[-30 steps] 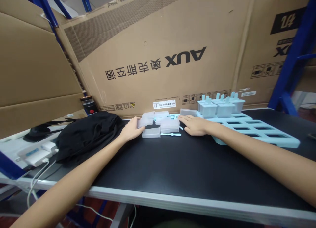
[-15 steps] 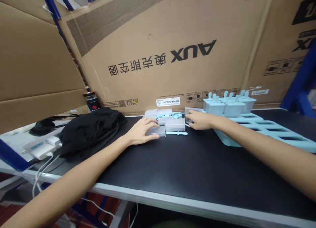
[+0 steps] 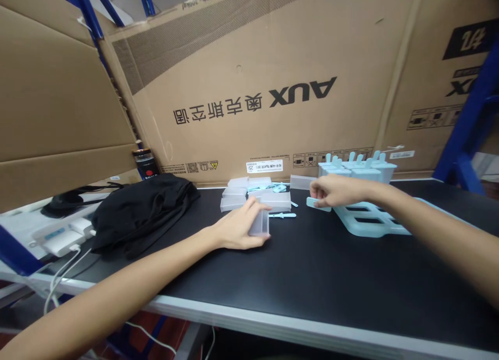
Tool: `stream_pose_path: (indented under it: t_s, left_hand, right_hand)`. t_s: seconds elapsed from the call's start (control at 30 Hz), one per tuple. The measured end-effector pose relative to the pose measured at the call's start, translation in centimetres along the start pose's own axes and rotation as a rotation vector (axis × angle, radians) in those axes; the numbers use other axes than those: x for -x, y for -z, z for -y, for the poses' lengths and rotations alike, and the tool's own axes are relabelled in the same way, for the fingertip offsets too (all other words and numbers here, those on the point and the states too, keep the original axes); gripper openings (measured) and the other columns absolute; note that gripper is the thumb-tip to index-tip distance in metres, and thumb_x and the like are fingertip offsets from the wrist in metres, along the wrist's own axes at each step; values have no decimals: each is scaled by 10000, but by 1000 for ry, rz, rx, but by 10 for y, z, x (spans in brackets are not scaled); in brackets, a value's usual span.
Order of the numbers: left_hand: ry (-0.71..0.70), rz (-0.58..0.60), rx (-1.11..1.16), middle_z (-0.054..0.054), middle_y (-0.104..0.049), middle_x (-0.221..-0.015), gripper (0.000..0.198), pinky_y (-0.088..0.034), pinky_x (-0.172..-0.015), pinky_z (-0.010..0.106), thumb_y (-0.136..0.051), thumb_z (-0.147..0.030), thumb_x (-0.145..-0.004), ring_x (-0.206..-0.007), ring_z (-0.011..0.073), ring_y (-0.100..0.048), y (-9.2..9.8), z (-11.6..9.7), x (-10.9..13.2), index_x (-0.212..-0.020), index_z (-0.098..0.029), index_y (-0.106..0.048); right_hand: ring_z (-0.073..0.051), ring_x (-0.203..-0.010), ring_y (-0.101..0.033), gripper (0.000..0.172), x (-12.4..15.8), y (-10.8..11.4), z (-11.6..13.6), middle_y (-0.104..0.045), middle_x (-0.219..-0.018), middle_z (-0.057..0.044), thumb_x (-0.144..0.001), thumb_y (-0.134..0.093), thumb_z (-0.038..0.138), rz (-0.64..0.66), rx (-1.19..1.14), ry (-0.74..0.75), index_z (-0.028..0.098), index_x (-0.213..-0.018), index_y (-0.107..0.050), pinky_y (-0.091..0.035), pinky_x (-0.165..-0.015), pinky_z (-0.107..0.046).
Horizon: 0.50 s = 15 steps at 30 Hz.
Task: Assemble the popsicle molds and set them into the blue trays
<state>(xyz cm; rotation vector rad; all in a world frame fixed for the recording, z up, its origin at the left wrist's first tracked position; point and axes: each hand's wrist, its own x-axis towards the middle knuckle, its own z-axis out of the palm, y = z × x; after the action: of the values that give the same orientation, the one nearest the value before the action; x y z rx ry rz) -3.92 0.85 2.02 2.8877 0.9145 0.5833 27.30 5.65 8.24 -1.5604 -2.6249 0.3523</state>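
My left hand [image 3: 239, 227] is closed around a translucent popsicle mold cup [image 3: 260, 225], just above or on the black tabletop. A light-blue popsicle stick with a flat lid [image 3: 313, 202] is pinched in the fingers of my right hand [image 3: 331, 190], its far part hidden by them. Behind my hands lie several more clear mold cups [image 3: 276, 200] and a small pile of light-blue sticks [image 3: 276, 187]. One loose stick [image 3: 284, 215] rests right of my left hand, and a single cup [image 3: 302, 182] stands behind my right fingers.
Right of my right hand is a light-blue slotted tray [image 3: 356, 227], with several molds capped by stick lids [image 3: 364, 174] behind it. A black cloth [image 3: 144, 212], a dark jar [image 3: 145, 162] and a white adapter [image 3: 66, 238] are left. A large cardboard box [image 3: 234, 136] walls the back.
My left hand has moved right and toward me, bringing a mold cup out of the group. My right hand has shifted right, now holding a light-blue stick lid. The view has turned slightly.
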Motion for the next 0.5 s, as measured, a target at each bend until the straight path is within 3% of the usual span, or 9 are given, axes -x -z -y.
stream_pose_path:
  t_s: [0.1,0.2,0.33,0.5]
  left_hand:
    - [-47,0,30,119,-470,-1214,659,-557,-796,412,-598,-604,-847,-962,246,-606,-7,-12,-15,-1340,-222,-384]
    - [-125,-108,84,126,-491,-1229,623,-550,-860,423,-600,-619,-847,-1072,267,-580,-15,-16,-29,-1269,-205,-403]
    - [-149,-229,108,158,-514,-1274,697,-522,-928,472,-602,-593,-863,-1126,295,-576,-23,-12,-38,-1353,-194,-308]
    - [-177,-266,128,193,-503,-1344,1049,-515,-936,504,-668,-714,-736,-1154,342,-586,-28,-7,-31,-1488,-208,-140]
  right_hand:
    - [-159,-689,-589,296,18,14,15,-647,-761,-38,-764,-691,457,-1,-247,117,176,-799,-605,-421,-617,-273]
    - [-141,-693,-603,361,30,15,34,-652,-753,-31,-790,-704,520,53,-543,241,172,-804,-605,-470,-657,-268]
    - [-145,-708,-641,367,29,-3,51,-686,-767,-44,-769,-752,495,129,-782,277,156,-839,-633,-522,-698,-283]
    - [-133,-681,-647,393,19,-28,61,-684,-744,-51,-807,-718,521,209,-875,337,132,-810,-663,-538,-670,-271]
